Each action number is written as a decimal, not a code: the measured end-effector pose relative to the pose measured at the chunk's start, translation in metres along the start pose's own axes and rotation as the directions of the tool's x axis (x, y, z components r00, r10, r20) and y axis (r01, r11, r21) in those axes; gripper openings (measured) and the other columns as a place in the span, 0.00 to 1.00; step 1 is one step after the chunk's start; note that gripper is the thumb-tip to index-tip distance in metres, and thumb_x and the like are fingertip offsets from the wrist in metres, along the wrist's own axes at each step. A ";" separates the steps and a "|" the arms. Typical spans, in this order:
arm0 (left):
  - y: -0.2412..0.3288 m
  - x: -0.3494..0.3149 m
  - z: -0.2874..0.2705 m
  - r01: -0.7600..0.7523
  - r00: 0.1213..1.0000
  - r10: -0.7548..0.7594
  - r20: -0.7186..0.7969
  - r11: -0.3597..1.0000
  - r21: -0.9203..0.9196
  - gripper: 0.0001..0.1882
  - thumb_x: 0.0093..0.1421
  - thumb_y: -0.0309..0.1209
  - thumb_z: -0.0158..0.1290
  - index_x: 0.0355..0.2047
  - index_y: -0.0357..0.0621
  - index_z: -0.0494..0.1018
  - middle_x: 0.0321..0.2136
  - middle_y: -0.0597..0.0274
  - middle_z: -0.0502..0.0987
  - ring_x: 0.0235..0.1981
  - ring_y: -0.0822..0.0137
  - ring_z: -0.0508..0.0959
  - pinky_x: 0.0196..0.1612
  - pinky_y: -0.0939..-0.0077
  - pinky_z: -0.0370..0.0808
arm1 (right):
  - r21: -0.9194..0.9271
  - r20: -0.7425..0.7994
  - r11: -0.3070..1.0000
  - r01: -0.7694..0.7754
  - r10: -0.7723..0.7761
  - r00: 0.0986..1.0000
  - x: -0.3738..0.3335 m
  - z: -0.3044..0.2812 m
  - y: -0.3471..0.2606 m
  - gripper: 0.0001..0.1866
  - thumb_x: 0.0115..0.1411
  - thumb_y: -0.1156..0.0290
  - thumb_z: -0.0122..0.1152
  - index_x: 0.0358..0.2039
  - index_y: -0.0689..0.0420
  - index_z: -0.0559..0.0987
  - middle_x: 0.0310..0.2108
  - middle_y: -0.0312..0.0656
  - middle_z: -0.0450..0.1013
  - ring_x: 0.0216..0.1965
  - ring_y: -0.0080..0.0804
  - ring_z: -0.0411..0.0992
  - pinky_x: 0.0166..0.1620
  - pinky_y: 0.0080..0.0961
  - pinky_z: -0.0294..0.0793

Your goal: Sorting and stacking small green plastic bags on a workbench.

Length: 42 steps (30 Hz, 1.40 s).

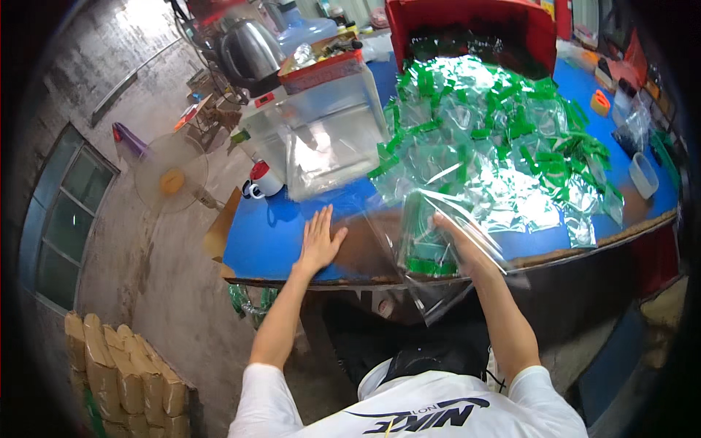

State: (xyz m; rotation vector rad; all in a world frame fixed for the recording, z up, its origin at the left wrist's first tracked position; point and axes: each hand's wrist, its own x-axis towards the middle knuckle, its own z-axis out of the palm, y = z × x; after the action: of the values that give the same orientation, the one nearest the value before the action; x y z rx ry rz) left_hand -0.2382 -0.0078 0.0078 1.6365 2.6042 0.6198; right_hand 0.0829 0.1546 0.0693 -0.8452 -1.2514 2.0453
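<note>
My left hand (319, 237) lies flat on the blue tabletop near its front edge, fingers spread, holding nothing. With my right hand (466, 247) I grip a large transparent plastic bag (438, 296), whose lower corner hangs past the table edge. A stack of green-edged packets (431, 264) shows through the film; its inner layers are hard to make out. Beyond my right hand spreads a big heap of small transparent packets with green strips (496, 146), spilling from a tipped red bin (475, 22).
Left of the heap, a translucent box (343, 109) carries a red tray (321, 69); flat plastic bags (321, 160) lean against it. Nearby are a white mug (264, 179) and a metal kettle (250, 51). An orange tape roll (600, 103) and plastic tub (643, 175) sit far right. A fan (171, 181) stands left.
</note>
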 end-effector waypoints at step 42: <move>0.150 -0.053 0.008 0.241 0.893 -0.242 0.379 -0.452 -0.859 0.37 0.59 0.53 0.60 0.61 0.44 0.66 0.55 0.55 0.74 0.57 0.59 0.72 0.63 0.61 0.66 | -0.065 0.519 0.997 -0.038 0.066 0.852 0.012 -0.006 0.019 0.30 0.56 0.49 0.69 0.48 0.62 0.78 0.45 0.41 0.75 0.44 0.28 0.74 0.47 0.26 0.74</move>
State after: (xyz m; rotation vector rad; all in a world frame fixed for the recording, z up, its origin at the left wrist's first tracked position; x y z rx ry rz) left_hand -0.0826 0.0055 0.0396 0.1948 0.9610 1.9170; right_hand 0.0770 0.1594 0.0477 -0.3428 -1.5819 2.3890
